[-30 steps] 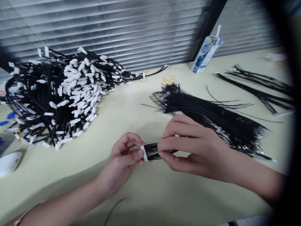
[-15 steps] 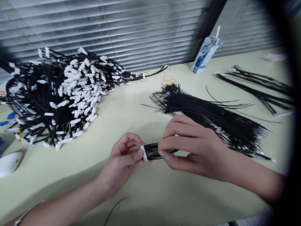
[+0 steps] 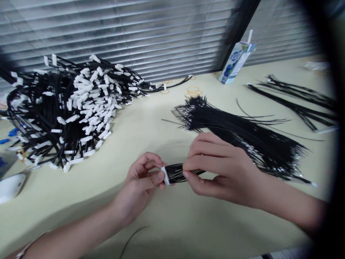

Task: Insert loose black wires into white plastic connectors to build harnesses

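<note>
Between thumb and fingers, my left hand (image 3: 144,183) pinches a white connector (image 3: 165,175) from which a row of black wires (image 3: 176,173) runs to the right. My right hand (image 3: 218,167) is closed, its thumb and index fingertips pressed on those wires a short way from the connector. The far part of the wires is hidden behind the right hand. Just beyond that hand lies a thick bundle of loose black wires (image 3: 242,133) with bare metal ends.
At the left is a large heap of black cables with white connectors (image 3: 94,97). A drink carton (image 3: 234,64) stands by the blinds, near rubber bands (image 3: 193,91). More black cables (image 3: 293,99) lie at the right. A white mouse-shaped object (image 3: 12,187) sits at the left edge.
My right fingertips have shifted very slightly to the right along the wires. The left hand and the connector have stayed in place.
</note>
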Demonstrator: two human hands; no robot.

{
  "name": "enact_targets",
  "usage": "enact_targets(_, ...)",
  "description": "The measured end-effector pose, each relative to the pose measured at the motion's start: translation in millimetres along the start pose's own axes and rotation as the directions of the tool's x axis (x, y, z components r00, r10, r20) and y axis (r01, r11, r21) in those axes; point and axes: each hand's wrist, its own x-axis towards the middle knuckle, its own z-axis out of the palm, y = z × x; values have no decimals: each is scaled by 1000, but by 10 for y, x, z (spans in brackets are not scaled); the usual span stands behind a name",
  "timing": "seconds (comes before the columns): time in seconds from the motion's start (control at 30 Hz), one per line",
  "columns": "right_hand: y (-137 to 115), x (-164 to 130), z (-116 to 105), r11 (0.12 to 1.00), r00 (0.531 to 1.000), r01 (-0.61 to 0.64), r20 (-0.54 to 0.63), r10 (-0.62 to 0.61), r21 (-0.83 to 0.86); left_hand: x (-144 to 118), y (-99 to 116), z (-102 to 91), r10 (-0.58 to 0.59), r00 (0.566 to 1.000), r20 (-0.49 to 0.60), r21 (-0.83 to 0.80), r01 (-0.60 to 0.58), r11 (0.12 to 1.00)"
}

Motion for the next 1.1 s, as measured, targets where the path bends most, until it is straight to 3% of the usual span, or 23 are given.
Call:
enact_targets(0.53, 10, 18, -7, 1000, 1000, -7, 13, 7, 27, -2, 9, 0, -5, 1000, -7, 4, 5, 1000)
enact_targets(0.83, 75, 27, -80, 998, 990, 12, 143, -20, 57, 6, 6, -10, -8, 1000, 6, 14, 8, 1000)
enact_targets(1.1, 59, 21, -103, 999, 973, 52, 225, -47, -13, -1, -7, -22, 8, 1000, 6, 35, -8, 999)
